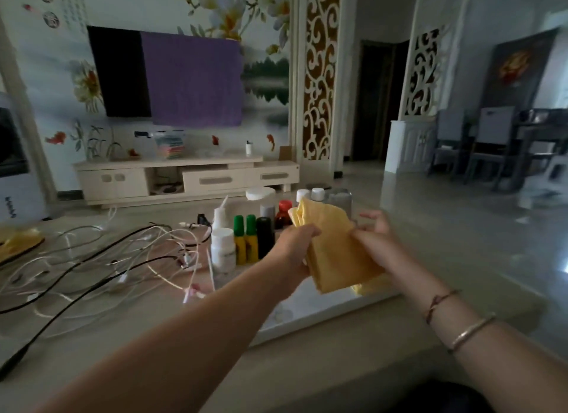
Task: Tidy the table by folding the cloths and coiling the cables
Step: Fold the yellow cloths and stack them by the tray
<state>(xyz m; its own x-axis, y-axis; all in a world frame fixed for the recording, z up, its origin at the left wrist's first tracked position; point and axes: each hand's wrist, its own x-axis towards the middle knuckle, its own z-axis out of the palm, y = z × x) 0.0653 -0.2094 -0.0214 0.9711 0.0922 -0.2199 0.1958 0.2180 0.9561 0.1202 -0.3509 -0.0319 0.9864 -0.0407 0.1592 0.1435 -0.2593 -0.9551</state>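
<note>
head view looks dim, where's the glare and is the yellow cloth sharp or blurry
Head view: dim room; glare on the glossy floor at right; the yellow cloth and both hands, left and right, look slightly soft; wide-angle bending tilts the walls at the edges.

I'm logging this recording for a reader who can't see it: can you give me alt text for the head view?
Both hands, the left hand and the right hand, hold a folded yellow cloth up over a table. To the left lie tangled black and white cables, and behind the cloth stands a cluster of small bottles.
</note>
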